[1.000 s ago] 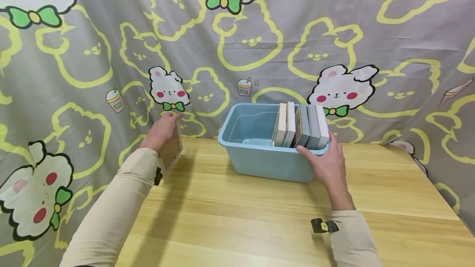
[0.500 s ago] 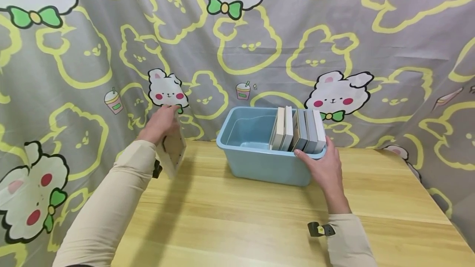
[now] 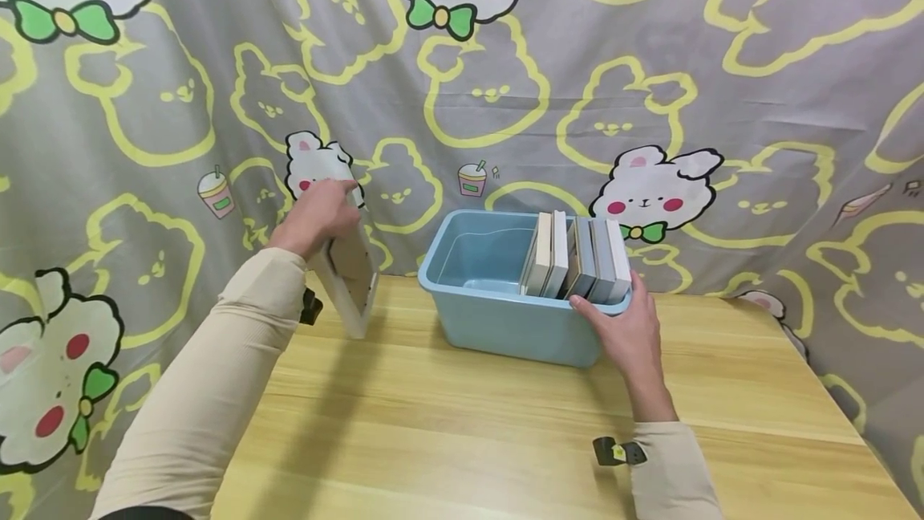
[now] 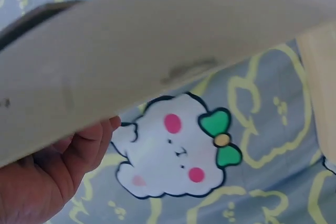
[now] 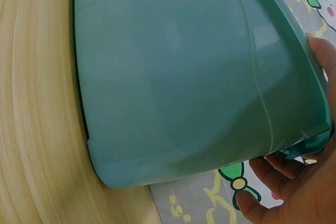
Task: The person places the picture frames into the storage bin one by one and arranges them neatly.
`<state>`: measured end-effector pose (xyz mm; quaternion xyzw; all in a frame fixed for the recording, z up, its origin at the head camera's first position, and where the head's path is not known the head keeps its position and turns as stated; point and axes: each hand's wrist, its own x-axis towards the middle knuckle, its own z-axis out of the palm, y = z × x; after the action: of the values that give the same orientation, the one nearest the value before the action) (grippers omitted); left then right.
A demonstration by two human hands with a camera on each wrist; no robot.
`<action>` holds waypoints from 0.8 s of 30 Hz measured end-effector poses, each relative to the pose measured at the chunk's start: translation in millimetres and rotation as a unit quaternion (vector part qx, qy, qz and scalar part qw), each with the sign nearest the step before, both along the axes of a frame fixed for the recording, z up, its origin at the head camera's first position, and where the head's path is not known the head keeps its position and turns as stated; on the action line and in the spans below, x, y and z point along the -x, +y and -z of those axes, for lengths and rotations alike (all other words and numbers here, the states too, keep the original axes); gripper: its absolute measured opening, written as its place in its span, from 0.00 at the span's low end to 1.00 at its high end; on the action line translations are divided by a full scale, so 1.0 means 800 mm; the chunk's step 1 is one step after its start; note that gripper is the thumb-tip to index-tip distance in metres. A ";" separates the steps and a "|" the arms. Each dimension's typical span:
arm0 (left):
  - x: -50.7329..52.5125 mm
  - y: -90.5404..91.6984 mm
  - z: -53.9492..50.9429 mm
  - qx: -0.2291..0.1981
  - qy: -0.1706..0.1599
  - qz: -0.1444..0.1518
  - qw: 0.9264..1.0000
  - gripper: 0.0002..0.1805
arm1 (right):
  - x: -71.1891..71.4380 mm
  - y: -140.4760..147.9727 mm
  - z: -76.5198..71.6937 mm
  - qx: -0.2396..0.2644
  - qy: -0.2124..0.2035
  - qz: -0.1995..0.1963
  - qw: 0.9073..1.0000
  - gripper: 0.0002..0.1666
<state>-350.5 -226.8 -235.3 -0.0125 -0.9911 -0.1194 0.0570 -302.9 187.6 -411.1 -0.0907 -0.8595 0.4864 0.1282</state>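
Observation:
My left hand grips the top of a picture frame with a white edge and a brown back, left of the bin. It stands tilted at the table, and I cannot tell whether its lower corner touches. In the left wrist view its pale edge covers much of the picture, with my fingers curled under it. My right hand grips the right end of a blue plastic bin, thumb over the front rim. Several flat things, like frames or books, lean upright in the bin's right half.
The bin stands on a wood-grain table, close to the back. A grey curtain with bunny prints hangs behind and at both sides. The bin's left half shows its bare floor.
My left hand has risen a little and shifted right with the picture frame, which has swung to show more of its back. My right hand keeps its hold on the bin.

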 end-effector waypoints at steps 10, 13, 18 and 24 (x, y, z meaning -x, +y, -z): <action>0.003 0.038 -0.038 -0.035 -0.002 -0.011 0.999 0.40 | 0.001 0.000 0.001 -0.002 0.007 0.004 1.000 0.68; 0.003 0.049 -0.050 -0.038 0.004 -0.003 0.999 0.42 | 0.001 0.000 0.003 -0.002 0.004 0.004 1.000 0.68; 0.001 0.064 -0.063 -0.032 0.015 0.014 0.999 0.42 | 0.002 0.001 0.003 0.004 0.006 0.003 1.000 0.68; 0.002 0.080 -0.075 -0.033 0.027 0.028 0.999 0.36 | 0.002 0.001 0.004 0.007 0.008 0.004 1.000 0.68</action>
<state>-352.2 -163.1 -175.1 -0.0416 -0.9840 -0.1536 0.0806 -304.9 188.6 -414.6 -0.0910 -0.8546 0.4927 0.1364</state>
